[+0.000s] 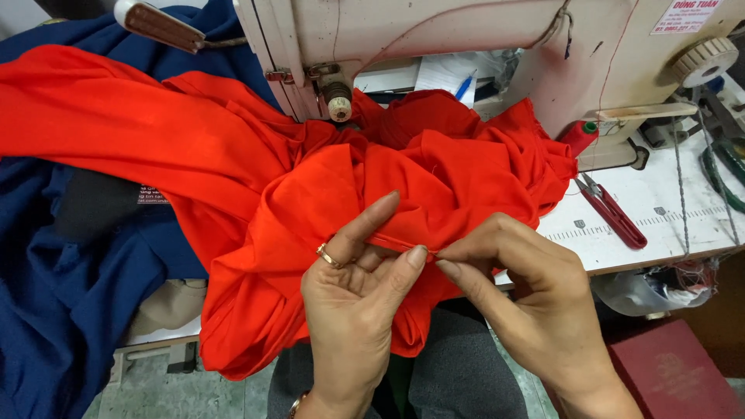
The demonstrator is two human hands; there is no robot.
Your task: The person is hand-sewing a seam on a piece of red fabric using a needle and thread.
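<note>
A large piece of red fabric (pixel 233 163) is bunched under the cream sewing machine (pixel 434 39) and spills over the table's front edge. My left hand (pixel 353 302), wearing a gold ring, pinches a folded edge of the red fabric between thumb and fingers. My right hand (pixel 528 295) pinches the same folded edge just to the right, fingertips touching those of the left. Both hands hover above my lap, in front of the table.
Dark blue fabric (pixel 54 302) is piled at the left. Red-handled thread snips (pixel 613 211) lie on the white table (pixel 667 209) at the right, near a red thread spool (pixel 578 136). A dark red box (pixel 675 376) sits low right.
</note>
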